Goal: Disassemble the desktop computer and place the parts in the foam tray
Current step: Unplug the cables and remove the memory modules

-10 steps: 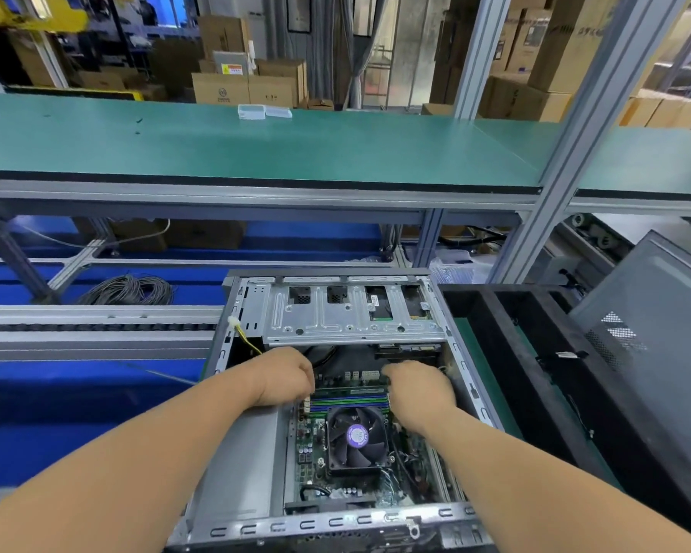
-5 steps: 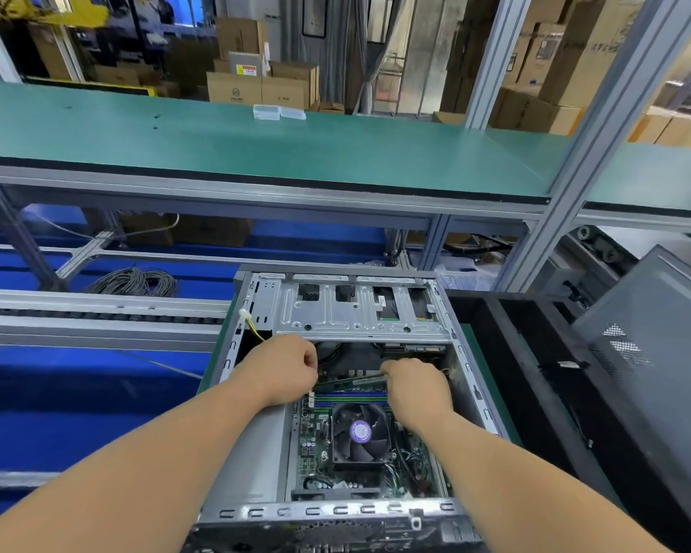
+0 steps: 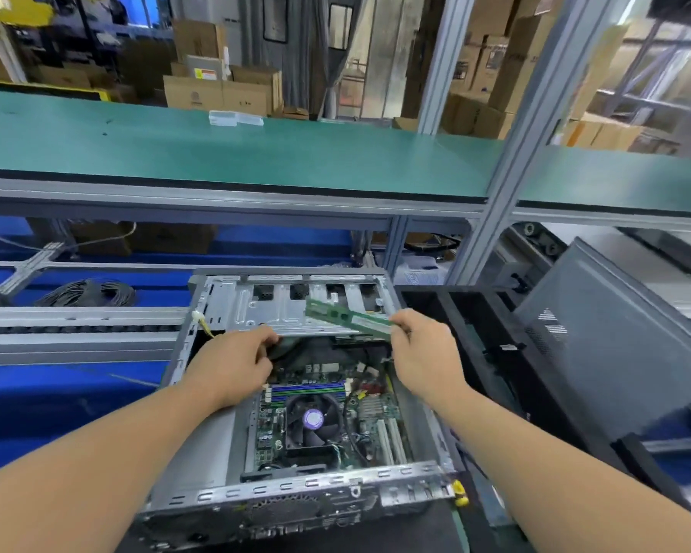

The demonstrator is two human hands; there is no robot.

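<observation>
Memory stick lifted clear of computer case — right hand pinching it.

The right hand has lifted a green RAM stick out of the case, toward one o'clock. The left hand has pulled back from the slots, fingers loosely curled.

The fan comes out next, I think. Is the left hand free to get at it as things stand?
Probably yes: the fan lies uncovered in the open case, just below the left hand, with nothing over it. Whether that hand holds something is unclear.
</observation>
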